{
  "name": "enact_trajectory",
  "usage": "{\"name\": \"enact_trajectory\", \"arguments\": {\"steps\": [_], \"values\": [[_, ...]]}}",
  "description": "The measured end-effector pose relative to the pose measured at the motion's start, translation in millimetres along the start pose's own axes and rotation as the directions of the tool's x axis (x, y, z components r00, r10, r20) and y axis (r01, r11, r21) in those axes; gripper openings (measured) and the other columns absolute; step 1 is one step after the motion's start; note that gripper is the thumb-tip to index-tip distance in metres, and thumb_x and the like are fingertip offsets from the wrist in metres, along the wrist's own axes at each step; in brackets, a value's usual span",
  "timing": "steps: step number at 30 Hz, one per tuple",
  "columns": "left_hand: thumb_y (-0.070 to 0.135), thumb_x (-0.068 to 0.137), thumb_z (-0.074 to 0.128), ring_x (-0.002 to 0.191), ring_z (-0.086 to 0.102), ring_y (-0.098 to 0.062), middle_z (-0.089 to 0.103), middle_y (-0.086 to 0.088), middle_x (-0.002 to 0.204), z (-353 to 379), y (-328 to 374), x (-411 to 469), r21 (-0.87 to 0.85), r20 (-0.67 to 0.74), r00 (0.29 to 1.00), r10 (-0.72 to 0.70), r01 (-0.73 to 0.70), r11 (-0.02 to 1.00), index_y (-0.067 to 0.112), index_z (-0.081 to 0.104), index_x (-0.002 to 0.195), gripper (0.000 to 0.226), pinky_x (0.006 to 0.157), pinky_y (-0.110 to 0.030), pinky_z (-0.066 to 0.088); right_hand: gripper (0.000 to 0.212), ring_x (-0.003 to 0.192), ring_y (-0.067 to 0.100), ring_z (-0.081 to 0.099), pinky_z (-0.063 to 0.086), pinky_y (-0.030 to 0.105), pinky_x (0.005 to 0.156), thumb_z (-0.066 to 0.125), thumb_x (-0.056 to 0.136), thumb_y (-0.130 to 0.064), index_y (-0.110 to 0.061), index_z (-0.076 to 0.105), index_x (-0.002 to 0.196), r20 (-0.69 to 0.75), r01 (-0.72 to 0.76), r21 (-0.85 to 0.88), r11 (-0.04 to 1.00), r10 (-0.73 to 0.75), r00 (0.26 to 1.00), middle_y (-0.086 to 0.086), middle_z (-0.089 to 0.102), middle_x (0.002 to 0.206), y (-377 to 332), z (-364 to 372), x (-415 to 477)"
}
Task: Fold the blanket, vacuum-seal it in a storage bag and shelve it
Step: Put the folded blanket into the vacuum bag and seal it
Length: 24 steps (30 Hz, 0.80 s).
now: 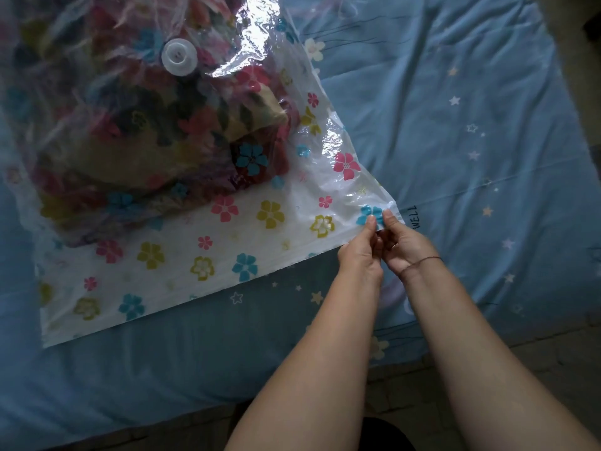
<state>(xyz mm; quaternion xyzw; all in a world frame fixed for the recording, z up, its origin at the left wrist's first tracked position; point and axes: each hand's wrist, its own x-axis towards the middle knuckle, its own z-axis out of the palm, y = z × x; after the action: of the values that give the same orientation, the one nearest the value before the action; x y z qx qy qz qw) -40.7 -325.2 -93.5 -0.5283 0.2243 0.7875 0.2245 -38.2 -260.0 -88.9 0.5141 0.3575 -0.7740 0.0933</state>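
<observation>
A clear plastic storage bag (227, 255) printed with coloured flowers lies on the bed. Inside it sits a folded floral blanket (146, 131) in reds, yellows and dark greens. A round white valve (180, 56) is set in the bag's top face. My left hand (359, 252) and my right hand (405, 245) meet at the bag's near right corner. Both pinch the bag's open edge there, thumbs on top, right beside each other. A thin brown band circles my right wrist.
The bed is covered by a blue sheet (455, 141) with small stars and the word WELL. The bed's near edge runs across the bottom, with a grey floor (536, 356) beyond it at lower right.
</observation>
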Motion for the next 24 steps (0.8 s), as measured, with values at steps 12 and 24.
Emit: {"name": "enact_trajectory", "arguments": {"steps": [12, 24], "values": [[0.038, 0.098, 0.052, 0.118, 0.059, -0.014, 0.064, 0.005, 0.125, -275, 273, -15, -0.125, -0.476, 0.831, 0.287, -0.386, 0.914, 0.024, 0.062, 0.112, 0.022, 0.101, -0.029, 0.047, 0.008, 0.079, 0.015, 0.061, 0.051, 0.027, 0.071, 0.061, 0.094, -0.022, -0.016, 0.057, 0.091, -0.008, -0.187, -0.1, 0.977, 0.187, 0.982, 0.003, 0.065, 0.086, 57, 53, -24], [0.034, 0.094, 0.062, 0.046, 0.044, -0.003, 0.047, 0.009, 0.065, -390, 424, -86, 0.235, -0.514, 0.738, 0.437, -0.369, 0.899, 0.018, 0.049, 0.07, 0.031, 0.048, -0.028, 0.045, 0.013, 0.07, 0.016, 0.06, 0.056, 0.029, 0.058, 0.057, 0.097, -0.017, -0.013, 0.056, 0.084, -0.108, -0.024, -0.154, 0.988, 0.007, 0.994, 0.001, 0.067, 0.062, 175, 126, -82]]}}
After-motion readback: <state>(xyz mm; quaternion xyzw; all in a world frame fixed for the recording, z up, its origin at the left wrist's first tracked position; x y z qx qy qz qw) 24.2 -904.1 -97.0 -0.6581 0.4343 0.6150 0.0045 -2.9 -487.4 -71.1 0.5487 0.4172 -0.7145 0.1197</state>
